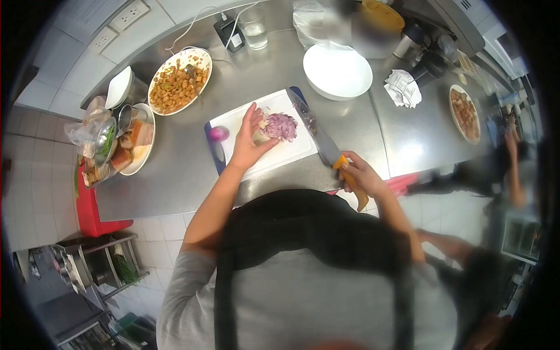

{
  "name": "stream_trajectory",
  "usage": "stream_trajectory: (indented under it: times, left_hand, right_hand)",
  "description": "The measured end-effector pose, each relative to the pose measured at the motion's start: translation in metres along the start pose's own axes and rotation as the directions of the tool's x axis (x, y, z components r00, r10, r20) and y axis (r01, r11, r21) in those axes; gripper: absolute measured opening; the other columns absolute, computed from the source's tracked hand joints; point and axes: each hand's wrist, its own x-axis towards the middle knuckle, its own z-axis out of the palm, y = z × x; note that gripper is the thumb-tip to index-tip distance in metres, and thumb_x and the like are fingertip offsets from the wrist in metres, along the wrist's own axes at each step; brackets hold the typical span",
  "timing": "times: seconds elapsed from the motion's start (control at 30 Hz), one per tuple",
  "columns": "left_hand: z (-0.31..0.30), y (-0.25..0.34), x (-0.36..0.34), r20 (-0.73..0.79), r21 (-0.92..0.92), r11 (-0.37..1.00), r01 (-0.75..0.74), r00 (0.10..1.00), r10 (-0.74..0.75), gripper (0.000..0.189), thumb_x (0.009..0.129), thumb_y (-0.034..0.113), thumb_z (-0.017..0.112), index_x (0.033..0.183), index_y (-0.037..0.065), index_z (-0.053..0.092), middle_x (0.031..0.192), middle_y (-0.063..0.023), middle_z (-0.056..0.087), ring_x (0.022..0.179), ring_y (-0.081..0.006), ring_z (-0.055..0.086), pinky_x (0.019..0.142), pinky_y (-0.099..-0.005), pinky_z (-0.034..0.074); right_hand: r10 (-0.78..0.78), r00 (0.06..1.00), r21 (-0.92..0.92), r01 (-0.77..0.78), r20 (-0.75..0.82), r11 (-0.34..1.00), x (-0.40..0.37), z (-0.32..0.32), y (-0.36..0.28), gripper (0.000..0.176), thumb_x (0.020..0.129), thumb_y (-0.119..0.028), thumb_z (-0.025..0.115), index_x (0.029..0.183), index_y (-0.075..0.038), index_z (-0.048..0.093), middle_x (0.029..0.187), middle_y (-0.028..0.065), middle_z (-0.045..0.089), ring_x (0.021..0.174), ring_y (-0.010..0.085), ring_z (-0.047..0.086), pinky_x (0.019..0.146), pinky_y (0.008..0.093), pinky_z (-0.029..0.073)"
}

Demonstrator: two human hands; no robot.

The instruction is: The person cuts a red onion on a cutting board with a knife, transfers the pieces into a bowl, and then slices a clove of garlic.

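Observation:
On the white cutting board (274, 154) lies a heap of chopped red onion (281, 126). My left hand (252, 140) is beside the heap, fingers and thumb spread around its left side. A piece of red onion (219, 134) rests at the board's left end, near the blue-edged handle slot. My right hand (357, 172) is wrapped round the yellow handle of a large kitchen knife (319, 135). The blade slants across the board's right edge, with bits of onion on it.
A white bowl (337, 71) stands behind the board. To the left are a plate of diced food (179, 81) with a spoon and a plate of meat pieces (140, 143). A glass (255, 35) stands at the back. Other people are at the right, near an oval dish (465, 115).

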Motion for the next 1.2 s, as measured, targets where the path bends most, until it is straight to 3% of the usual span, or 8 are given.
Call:
stream_trajectory:
  times: [0.2,0.3,0.53,0.67,0.8,0.9,1.03,1.2]
  left_hand:
    - [0.001,-0.032,0.027,0.016,0.464,0.855,-0.233,0.967,0.255,0.083,0.078,0.026,0.078,0.147,0.008,0.036,0.134,-0.0222,0.053,0.123,-0.0356,0.053,0.105,-0.0411,0.041]
    - [0.001,-0.013,0.026,0.117,0.234,0.972,-0.024,0.993,-0.004,0.079,0.078,0.027,0.078,0.144,0.007,0.040,0.129,-0.0217,0.055,0.117,-0.0353,0.055,0.101,-0.0415,0.044]
    - [0.008,-0.011,0.004,-0.092,0.270,0.945,-0.185,0.972,0.217,0.067,0.082,0.021,0.073,0.140,0.007,0.044,0.127,-0.0189,0.057,0.120,-0.0350,0.052,0.101,-0.0417,0.044]
    - [-0.002,-0.021,0.021,0.007,0.489,0.788,-0.374,0.905,0.425,0.054,0.087,0.019,0.066,0.137,0.006,0.049,0.131,-0.0162,0.056,0.120,-0.0361,0.052,0.103,-0.0439,0.043]
    - [-0.006,-0.010,0.024,0.172,0.183,0.983,0.003,0.985,-0.035,0.056,0.087,0.024,0.067,0.138,0.009,0.048,0.134,-0.0186,0.053,0.125,-0.0386,0.047,0.105,-0.0464,0.039]
    - [0.009,-0.021,0.015,-0.068,0.440,0.870,-0.222,0.958,0.279,0.059,0.086,0.030,0.069,0.137,0.010,0.049,0.139,-0.0213,0.047,0.130,-0.0402,0.041,0.107,-0.0470,0.038]
    - [0.043,-0.022,0.014,-0.173,0.617,0.786,-0.023,0.971,0.164,0.071,0.080,0.041,0.074,0.137,0.006,0.051,0.144,-0.0240,0.042,0.134,-0.0438,0.037,0.109,-0.0491,0.034]
    - [0.066,-0.015,0.023,-0.260,0.526,0.843,0.116,0.965,0.029,0.074,0.080,0.047,0.070,0.137,0.004,0.050,0.147,-0.0225,0.040,0.140,-0.0408,0.028,0.115,-0.0465,0.027]
  right_hand:
    - [-0.012,1.000,-0.058,0.011,-0.006,0.998,0.004,-0.002,0.007,0.036,0.103,-0.022,0.046,0.137,-0.012,0.041,0.084,0.0082,0.058,0.055,0.0165,0.056,0.053,0.0285,0.048]
    - [-0.001,0.999,-0.099,-0.002,-0.036,0.995,0.003,0.005,0.005,0.043,0.103,-0.019,0.044,0.144,-0.013,0.036,0.085,0.0091,0.058,0.056,0.0170,0.057,0.053,0.0294,0.049]
    - [0.016,1.000,-0.088,-0.018,-0.019,0.996,-0.003,0.016,0.006,0.052,0.103,-0.018,0.042,0.153,-0.020,0.026,0.082,0.0074,0.053,0.057,0.0154,0.052,0.053,0.0295,0.048]
    - [-0.021,0.999,-0.128,0.015,-0.049,0.992,-0.006,0.026,0.006,0.051,0.103,-0.018,0.042,0.152,-0.019,0.026,0.082,0.0076,0.054,0.057,0.0154,0.052,0.052,0.0293,0.047]
    - [-0.016,0.998,-0.088,0.012,-0.055,0.996,-0.004,0.026,0.015,0.050,0.102,-0.016,0.043,0.151,-0.019,0.030,0.082,0.0071,0.055,0.057,0.0139,0.053,0.053,0.0277,0.048]
    - [-0.030,0.998,-0.048,0.027,-0.057,0.998,-0.004,0.032,0.020,0.051,0.102,-0.015,0.043,0.151,-0.020,0.031,0.081,0.0071,0.056,0.057,0.0128,0.054,0.053,0.0270,0.049]
    - [-0.047,0.996,-0.107,0.039,-0.071,0.994,0.003,0.042,0.020,0.053,0.102,-0.016,0.043,0.153,-0.020,0.028,0.080,0.0068,0.056,0.057,0.0127,0.054,0.053,0.0272,0.048]
    - [-0.052,0.996,-0.143,0.041,-0.072,0.989,0.017,0.063,0.016,0.054,0.103,-0.019,0.042,0.154,-0.022,0.024,0.081,0.0071,0.053,0.055,0.0158,0.053,0.052,0.0305,0.049]
